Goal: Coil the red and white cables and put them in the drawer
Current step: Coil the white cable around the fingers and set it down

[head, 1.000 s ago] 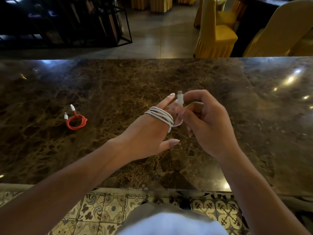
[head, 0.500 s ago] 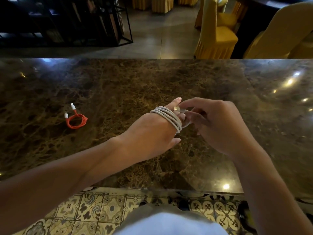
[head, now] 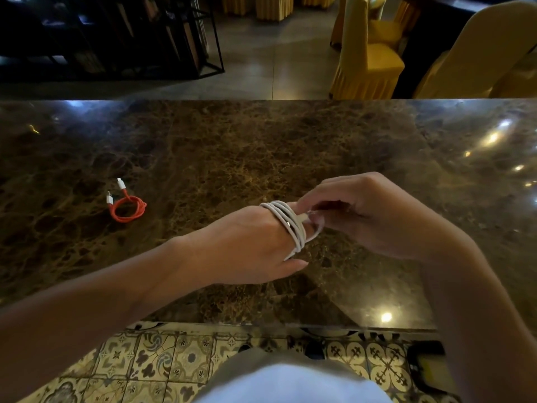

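Observation:
The white cable (head: 286,221) is wound in several loops around the straight fingers of my left hand (head: 250,245), held above the marble counter (head: 261,146). My right hand (head: 363,210) pinches the cable's free plug end against the loops, and it hides my left fingertips. The red cable (head: 128,207) lies coiled on the counter to the left, apart from both hands, its two white plugs pointing away from me. No drawer is in view.
The dark marble counter's near edge runs just below my forearms, with patterned floor tiles (head: 151,362) beneath it. Beyond the far edge stand yellow-covered chairs (head: 366,62) at the right and a black metal shelf (head: 116,36) at the left.
My right hand has brought the white plug down from above my left fingers and now pinches it against the loops. Both hands have drifted slightly right. The red cable has not moved.

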Available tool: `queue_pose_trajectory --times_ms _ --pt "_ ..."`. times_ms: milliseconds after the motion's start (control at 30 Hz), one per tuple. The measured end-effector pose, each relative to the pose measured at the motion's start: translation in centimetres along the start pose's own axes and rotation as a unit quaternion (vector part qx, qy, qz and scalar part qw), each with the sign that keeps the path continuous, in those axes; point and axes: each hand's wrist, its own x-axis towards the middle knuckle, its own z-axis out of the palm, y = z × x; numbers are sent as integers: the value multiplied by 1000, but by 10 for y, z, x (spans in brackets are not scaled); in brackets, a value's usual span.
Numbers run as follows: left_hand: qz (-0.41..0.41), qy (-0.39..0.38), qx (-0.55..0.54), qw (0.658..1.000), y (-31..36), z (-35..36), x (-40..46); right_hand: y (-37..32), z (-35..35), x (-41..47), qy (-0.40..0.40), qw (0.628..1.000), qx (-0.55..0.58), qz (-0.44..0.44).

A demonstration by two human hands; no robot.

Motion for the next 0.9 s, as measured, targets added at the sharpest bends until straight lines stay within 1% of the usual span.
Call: queue_pose_trajectory --times_ms 100,233,300,400,533,633,667,767,900 --pt "14 14 -21 1000 -2 -2 -2 3 2 0 -35 997 64 23" --pt "26 11 -38 999 -2 -5 -1 6 0 3 -86 992 91 2" --pt "24 11 -62 998 0 -7 -1 9 -2 4 -106 982 157 0" --pt "21 24 -95 995 1 -13 1 12 0 4 -97 959 265 -1" --pt "21 2 -95 995 -2 -18 1 13 10 5 -65 943 325 -10" --pt "25 22 -115 993 2 -18 0 13 15 7 -31 920 390 25" --pt "25 34 -116 992 3 -18 0 13 16 7 -17 918 393 38" --pt "23 42 -99 994 2 -21 3 12 19 4 18 938 342 51" --pt "19 10 -89 996 -2 -22 2 5 12 -8 12 965 260 42"
